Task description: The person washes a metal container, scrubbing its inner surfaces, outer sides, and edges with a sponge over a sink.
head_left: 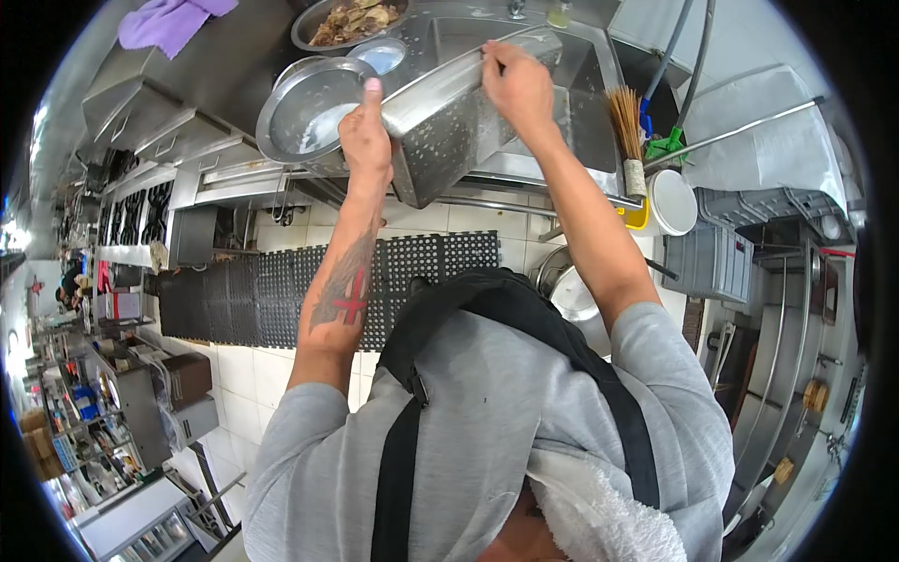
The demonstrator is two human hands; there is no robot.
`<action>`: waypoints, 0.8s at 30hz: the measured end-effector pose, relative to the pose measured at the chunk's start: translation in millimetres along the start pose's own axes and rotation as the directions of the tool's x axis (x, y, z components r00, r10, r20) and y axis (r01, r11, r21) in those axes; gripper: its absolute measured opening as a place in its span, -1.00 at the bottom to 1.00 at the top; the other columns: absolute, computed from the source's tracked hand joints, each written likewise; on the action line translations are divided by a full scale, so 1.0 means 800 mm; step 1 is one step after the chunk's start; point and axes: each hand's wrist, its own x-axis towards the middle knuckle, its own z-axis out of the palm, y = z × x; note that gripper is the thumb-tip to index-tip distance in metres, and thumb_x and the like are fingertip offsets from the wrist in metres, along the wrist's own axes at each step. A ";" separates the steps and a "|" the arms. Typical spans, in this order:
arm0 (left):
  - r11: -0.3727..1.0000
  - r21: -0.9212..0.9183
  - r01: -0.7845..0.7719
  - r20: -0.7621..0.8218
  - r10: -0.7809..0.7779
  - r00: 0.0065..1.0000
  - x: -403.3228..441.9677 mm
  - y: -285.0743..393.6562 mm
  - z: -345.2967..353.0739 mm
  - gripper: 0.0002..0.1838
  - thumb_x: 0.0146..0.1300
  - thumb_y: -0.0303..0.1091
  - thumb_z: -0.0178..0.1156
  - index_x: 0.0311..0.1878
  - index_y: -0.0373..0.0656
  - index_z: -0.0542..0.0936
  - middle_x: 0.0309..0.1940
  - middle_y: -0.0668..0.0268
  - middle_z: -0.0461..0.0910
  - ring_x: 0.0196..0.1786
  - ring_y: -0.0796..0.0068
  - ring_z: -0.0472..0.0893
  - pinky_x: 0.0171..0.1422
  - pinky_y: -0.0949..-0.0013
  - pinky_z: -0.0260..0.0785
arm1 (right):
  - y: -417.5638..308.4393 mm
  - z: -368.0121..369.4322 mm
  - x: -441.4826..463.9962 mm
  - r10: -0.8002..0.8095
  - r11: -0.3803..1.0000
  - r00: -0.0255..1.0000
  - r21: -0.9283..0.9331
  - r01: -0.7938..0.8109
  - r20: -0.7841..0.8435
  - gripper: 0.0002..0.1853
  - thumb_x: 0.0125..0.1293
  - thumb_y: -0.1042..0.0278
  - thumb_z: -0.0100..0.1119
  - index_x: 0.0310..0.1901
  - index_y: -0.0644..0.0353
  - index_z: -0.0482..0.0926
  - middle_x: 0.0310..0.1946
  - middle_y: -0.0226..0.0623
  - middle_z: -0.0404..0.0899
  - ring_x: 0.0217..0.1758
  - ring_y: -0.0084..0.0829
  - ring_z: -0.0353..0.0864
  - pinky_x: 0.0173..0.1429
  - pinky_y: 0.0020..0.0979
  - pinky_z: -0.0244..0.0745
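Head camera: with my right hand I pinch the upper rim of a steel pan, tilted at the sink, while my left hand grips its left end, fingers mostly hidden. I can't tell whether my left thumb touches the metal bowl beside it, and the food pan is cut off at the top.

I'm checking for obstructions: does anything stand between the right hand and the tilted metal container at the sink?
Nothing visible does: the right hand grips the metal container at its upper rim. The round bowl is off by the left hand.
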 end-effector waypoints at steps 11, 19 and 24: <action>0.990 0.143 0.017 0.084 -0.029 0.996 0.024 0.002 -0.035 -0.76 0.43 -0.27 0.40 -0.27 -0.26 0.72 -0.40 0.42 0.66 -0.41 0.68 0.49 -0.28 0.52 0.33 | 0.044 0.021 0.013 -0.077 0.977 0.995 -0.205 0.061 -0.070 -0.67 0.42 0.28 0.14 0.04 0.32 0.72 0.08 -0.01 0.73 0.24 -0.05 0.69 0.37 -0.11 0.55; 0.987 0.135 0.086 0.142 -0.105 0.984 0.023 0.016 -0.034 -0.77 0.48 -0.29 0.33 -0.18 -0.31 0.71 -0.25 0.23 0.76 -0.31 0.50 0.70 -0.20 0.40 0.55 | 0.058 -0.006 0.052 0.172 0.948 0.969 -0.296 -0.115 0.175 -0.78 0.21 0.35 0.13 -0.38 0.30 0.71 -0.24 0.07 0.76 0.07 -0.05 0.75 0.07 -0.10 0.70; 0.984 0.156 0.091 0.129 -0.111 0.985 0.029 0.015 -0.034 -0.74 0.48 -0.28 0.34 -0.12 -0.35 0.71 -0.24 0.22 0.76 -0.28 0.48 0.70 -0.15 0.39 0.55 | 0.083 0.004 0.041 -0.069 0.974 0.994 -0.220 0.049 -0.084 -0.65 0.47 0.19 0.03 -0.18 0.26 0.75 -0.14 -0.04 0.77 0.02 0.05 0.73 0.11 -0.01 0.67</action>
